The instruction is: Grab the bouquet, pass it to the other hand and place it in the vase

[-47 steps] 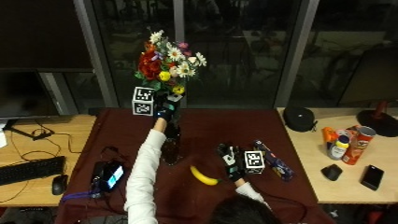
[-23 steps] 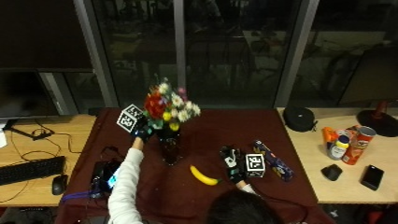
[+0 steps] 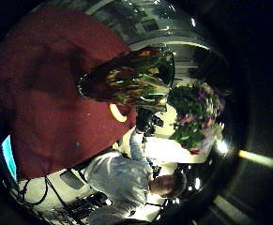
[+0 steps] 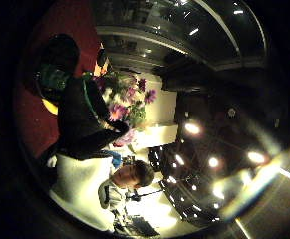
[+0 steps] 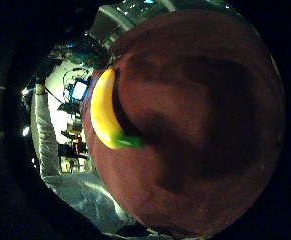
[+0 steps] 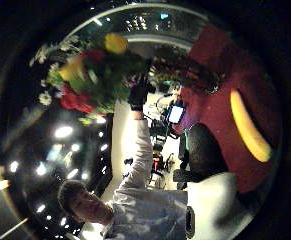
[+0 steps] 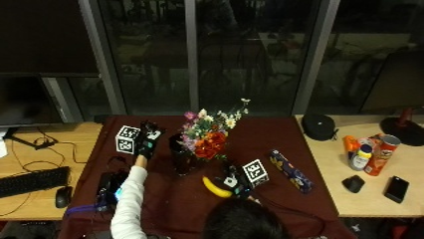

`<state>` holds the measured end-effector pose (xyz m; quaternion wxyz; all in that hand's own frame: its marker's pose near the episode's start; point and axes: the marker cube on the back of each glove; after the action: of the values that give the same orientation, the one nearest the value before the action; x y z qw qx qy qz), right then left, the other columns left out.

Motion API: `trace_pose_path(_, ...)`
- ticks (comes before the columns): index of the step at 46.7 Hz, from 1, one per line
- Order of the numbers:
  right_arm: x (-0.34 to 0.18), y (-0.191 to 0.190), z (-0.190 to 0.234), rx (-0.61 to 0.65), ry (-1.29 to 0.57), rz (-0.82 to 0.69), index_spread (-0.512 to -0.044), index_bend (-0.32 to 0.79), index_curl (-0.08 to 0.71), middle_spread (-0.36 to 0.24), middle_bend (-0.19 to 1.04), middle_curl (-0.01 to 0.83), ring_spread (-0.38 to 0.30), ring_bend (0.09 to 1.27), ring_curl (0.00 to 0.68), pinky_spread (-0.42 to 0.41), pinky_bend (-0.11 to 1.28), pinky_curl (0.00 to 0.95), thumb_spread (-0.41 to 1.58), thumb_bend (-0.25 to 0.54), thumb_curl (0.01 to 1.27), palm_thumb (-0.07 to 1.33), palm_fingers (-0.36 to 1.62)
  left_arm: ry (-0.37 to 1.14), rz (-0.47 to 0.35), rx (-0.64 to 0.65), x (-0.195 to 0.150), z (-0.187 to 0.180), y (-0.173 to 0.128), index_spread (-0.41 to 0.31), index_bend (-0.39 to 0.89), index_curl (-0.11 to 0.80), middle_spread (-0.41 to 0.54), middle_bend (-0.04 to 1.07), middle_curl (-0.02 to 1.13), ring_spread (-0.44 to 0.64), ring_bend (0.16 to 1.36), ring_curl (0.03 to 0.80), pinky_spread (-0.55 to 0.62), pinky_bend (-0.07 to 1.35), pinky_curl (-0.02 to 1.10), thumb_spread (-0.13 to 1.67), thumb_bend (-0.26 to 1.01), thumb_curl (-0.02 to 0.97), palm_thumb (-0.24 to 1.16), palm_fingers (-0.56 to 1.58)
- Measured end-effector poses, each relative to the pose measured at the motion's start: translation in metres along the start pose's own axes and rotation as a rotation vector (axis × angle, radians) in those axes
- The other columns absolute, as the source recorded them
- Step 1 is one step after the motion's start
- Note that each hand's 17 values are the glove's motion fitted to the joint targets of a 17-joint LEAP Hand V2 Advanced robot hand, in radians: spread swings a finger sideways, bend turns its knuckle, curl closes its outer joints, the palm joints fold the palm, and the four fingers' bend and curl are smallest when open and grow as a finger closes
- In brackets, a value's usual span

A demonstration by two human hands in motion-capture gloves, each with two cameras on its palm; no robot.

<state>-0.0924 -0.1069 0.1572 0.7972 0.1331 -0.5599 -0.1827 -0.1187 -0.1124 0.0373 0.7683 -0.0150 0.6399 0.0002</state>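
So, going left to right in the outside view: the left hand [image 7: 147, 143] is held up off the dark red table [image 7: 285, 209], just to the left of the vase [image 7: 179, 160]. Whether it's spread or pinching something can't be told. It's seen from behind, and the palm views don't settle it either.

The dark vase stands right beside that hand. It's close enough that much of the left little finger side palm view is filled by it.

Next comes the bouquet [image 7: 207, 134]. The stems look to be sunk into the vase mouth, though the actual entry point can't be made out. The flower heads are leaned over to the right and a bit to the far side. So the long axis is tilted, running from the vase mouth up and away from the left hand, not upright.

Nearer the person, a banana [image 7: 216, 187] is lying flat on the table. The right hand [image 7: 233, 182] is parked low just to its right. That hand's state can't be told either, and only table and banana are shown in its palm views.

Judging from that, the task looks nearly wrapped up. If the bouquet needs straightening or letting go, the left hand is the one better placed. The stems lie just to its right, while the right hand is down on the near side, apart from the vase.
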Motion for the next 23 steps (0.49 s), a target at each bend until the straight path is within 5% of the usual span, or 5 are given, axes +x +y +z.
trace_pose_path(16,-0.007,-0.014,-0.012,0.068,0.074,-0.148,-0.269,0.08,0.180,-0.075,0.22,0.453,-0.100,0.45,0.415,0.076,0.50,0.386,1.01,-0.022,0.52,0.78,0.45,-0.121,-0.012,0.028,0.014,0.003,0.038,0.068,0.16,0.324,0.319,0.17,0.28,0.53,0.33,0.315,0.52,0.18,0.28,1.18,-0.02,0.510,0.49,-0.07)
trace_pose_path(23,-0.027,-0.051,-0.003,-0.072,-0.033,-0.326,-0.271,0.05,0.164,-0.044,0.17,0.435,-0.072,0.46,0.422,0.095,0.54,0.399,1.01,-0.030,0.52,0.76,0.27,-0.094,-0.036,0.013,-0.001,-0.006,0.037,0.076,0.16,0.321,0.319,0.18,0.28,0.53,0.34,0.311,0.51,0.17,0.27,1.21,-0.01,0.497,0.48,-0.06)
